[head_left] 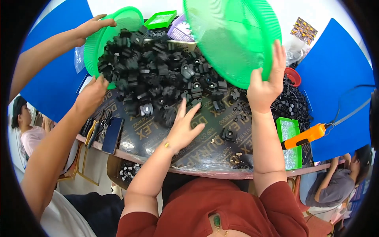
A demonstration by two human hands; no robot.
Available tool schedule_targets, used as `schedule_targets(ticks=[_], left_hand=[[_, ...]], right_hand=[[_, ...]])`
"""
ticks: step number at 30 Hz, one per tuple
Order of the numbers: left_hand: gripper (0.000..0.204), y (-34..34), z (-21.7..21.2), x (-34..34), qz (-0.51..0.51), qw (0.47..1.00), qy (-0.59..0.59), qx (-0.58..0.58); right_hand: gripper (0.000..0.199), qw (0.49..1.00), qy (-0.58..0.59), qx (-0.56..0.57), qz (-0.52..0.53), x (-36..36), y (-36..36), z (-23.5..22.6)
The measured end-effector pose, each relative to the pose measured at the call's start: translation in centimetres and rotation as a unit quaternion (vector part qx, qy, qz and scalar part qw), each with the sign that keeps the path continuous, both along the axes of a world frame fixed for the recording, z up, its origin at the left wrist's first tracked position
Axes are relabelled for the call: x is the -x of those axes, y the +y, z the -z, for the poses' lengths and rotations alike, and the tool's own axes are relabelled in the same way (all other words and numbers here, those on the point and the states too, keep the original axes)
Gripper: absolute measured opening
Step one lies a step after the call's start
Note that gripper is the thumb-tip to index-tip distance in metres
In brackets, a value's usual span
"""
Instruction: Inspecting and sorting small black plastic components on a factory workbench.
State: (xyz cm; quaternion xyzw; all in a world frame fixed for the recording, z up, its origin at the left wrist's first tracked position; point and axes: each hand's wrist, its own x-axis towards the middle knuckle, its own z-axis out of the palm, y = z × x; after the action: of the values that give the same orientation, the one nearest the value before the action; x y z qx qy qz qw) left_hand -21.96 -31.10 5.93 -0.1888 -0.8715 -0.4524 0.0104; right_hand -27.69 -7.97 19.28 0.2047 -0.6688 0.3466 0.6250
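Observation:
A heap of small black plastic parts (154,75) spreads over the middle of the table, many of them blurred by motion. My left hand (184,128) hovers at the heap's near edge, fingers spread and holding nothing. With my right hand (268,87) I grip the rim of a large round green mesh basket (241,43), which stands tilted up at the heap's far right. A co-worker's two hands (92,89) hold another green basket (92,51), tipped at the left as parts tumble out. A single black part (229,134) lies apart in front of my right forearm.
An orange electric screwdriver (310,135) hangs over a green tray (292,154) of tiny silvery pieces. More black parts (290,104) lie beside a red bowl (292,76). A phone (113,135) and pliers (92,133) rest at the left. Blue panels (339,94) flank the table.

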Motion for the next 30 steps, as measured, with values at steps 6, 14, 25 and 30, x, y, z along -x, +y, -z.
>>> schedule_targets(ticks=[6,14,25,30], left_hand=[[0.04,-4.8,1.4,-4.6,0.143,0.964,-0.118,-0.191],[0.044,-6.9,1.4,-0.3,0.273,0.878,-0.335,-0.207],[0.053,-6.8,0.8,3.7,0.495,0.758,-0.423,-0.036],[0.056,-4.3,0.8,4.4,0.57,0.684,-0.454,-0.023]], right_hand=[[0.052,0.869,-0.072,0.311,-0.378,0.2,-4.3,-3.5],[0.051,0.792,-0.138,0.336,-0.491,1.2,-11.6,-10.5],[0.057,0.806,-0.078,0.276,-0.518,1.6,-16.7,-13.8],[0.035,0.886,-0.309,0.034,-0.343,0.6,-16.8,-8.0]])
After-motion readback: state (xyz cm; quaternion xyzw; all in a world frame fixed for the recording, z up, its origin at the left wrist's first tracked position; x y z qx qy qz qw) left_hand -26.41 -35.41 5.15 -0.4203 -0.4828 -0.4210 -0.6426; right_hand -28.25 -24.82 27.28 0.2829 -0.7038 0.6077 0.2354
